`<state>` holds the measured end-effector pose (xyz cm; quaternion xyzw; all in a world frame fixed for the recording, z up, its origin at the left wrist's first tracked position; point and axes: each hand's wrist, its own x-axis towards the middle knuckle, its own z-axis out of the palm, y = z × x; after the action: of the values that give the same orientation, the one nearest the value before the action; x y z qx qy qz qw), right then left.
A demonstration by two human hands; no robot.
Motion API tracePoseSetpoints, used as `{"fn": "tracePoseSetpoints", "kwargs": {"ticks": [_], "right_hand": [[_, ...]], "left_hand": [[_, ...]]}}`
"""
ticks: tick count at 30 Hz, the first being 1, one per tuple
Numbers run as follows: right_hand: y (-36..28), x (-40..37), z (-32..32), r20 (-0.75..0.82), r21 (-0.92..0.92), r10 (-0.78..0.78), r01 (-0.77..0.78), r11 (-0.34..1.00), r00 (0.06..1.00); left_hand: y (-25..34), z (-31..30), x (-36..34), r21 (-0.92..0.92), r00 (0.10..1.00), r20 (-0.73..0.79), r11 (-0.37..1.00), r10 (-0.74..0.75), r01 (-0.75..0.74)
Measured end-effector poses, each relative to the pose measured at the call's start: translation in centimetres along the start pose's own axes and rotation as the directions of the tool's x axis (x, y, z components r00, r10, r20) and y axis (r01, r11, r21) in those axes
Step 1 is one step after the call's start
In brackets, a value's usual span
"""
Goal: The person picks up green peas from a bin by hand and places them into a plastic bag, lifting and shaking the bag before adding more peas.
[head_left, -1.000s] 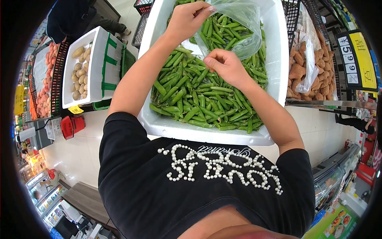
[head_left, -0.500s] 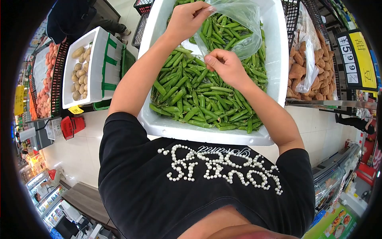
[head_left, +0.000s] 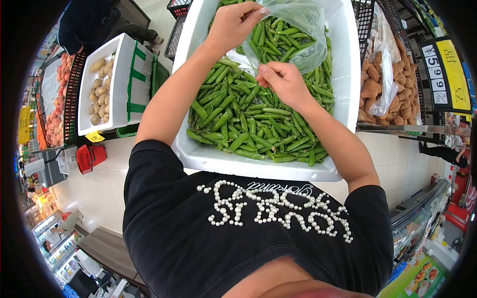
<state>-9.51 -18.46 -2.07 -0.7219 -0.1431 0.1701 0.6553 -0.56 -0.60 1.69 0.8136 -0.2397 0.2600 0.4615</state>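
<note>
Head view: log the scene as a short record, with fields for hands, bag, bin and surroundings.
Left hand: pinching the clear plastic bag
Right hand: thumb and fingers together at the bag's near side; grip on film unclear
Bag: above the pods, mouth spread; whether any are inside is unclear
Bin: white, holding green pea pods
Left: potatoes in a white box
Right: brown tubers, price sign

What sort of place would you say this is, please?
Probably a supermarket's produce section: there are loose pea pods in a white bin, potatoes in a box, and a large price sign.
</note>
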Motion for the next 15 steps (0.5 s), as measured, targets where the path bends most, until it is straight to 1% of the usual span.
{"fn": "tracePoseSetpoints", "kwargs": {"ticks": [3, 9, 12, 15], "right_hand": [[1.25, 0.37, 0.1, -0.035, -0.112, -0.17, 0.165, 0.98, 0.985], [0.9, 0.26, -0.06, -0.036, -0.098, -0.143, 0.139, 0.985, 0.989], [0.99, 0.23, 0.19, -0.047, -0.098, -0.192, 0.187, 0.977, 0.98], [0.83, 0.25, -0.21, -0.025, -0.087, -0.103, 0.101, 0.991, 0.994]], "left_hand": [[-0.05, 0.05, 0.01, -0.002, 1.0, -0.005, 1.0, 0.005, -0.005], [-0.26, 0.12, -0.04, -0.009, 1.0, 0.002, 1.0, -0.007, 0.007], [-0.19, 0.09, -0.05, 0.0, 1.0, 0.001, 1.0, -0.012, 0.012], [-0.29, 0.12, -0.07, -0.004, 1.0, 0.001, 1.0, -0.01, 0.01]]}}
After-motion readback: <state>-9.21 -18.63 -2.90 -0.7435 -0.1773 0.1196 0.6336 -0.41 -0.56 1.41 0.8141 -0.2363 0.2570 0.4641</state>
